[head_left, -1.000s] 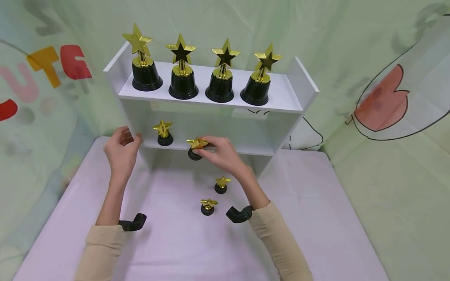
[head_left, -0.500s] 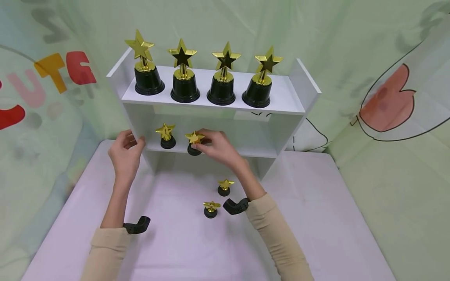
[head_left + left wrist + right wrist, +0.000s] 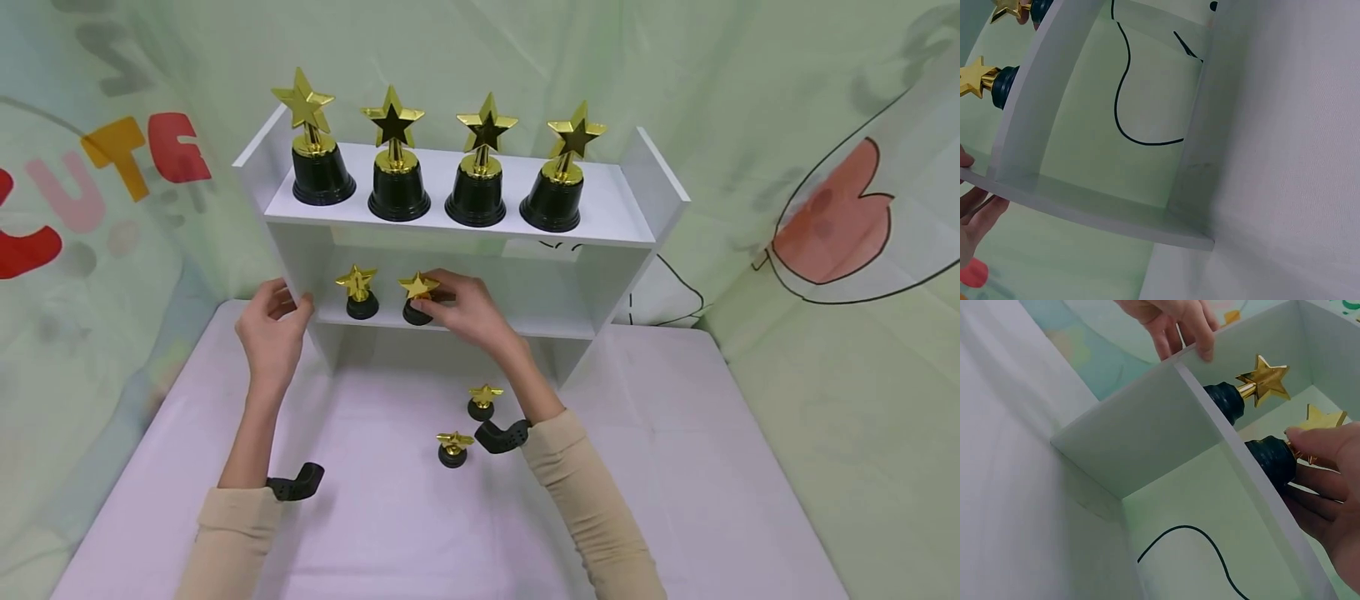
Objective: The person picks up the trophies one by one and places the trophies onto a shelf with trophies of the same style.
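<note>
On the middle board of a white shelf unit (image 3: 525, 323), my right hand (image 3: 471, 310) pinches a small gold star trophy (image 3: 1272, 461) by its stem below the star. Its black base appears to touch the board near the front edge, upright. Just left of it stands another small star trophy (image 3: 362, 302), untouched. My left hand (image 3: 272, 342) grips the unit's left side panel, with the thumb on the inner side and the fingers outside, as the right wrist view shows. Two more small trophies, one (image 3: 482, 403) farther back and one (image 3: 452, 450) nearer, stand on the table below.
Several larger star trophies (image 3: 477, 190) with black bases stand in a row on the top board. The unit rests on a table with a pale cloth (image 3: 660, 467). Printed fabric curtains (image 3: 795, 400) hang behind and at both sides.
My right hand has moved the small trophy up and back, from in front of the middle board's edge onto the board. The left hand keeps its grip. The head view has shifted slightly.
</note>
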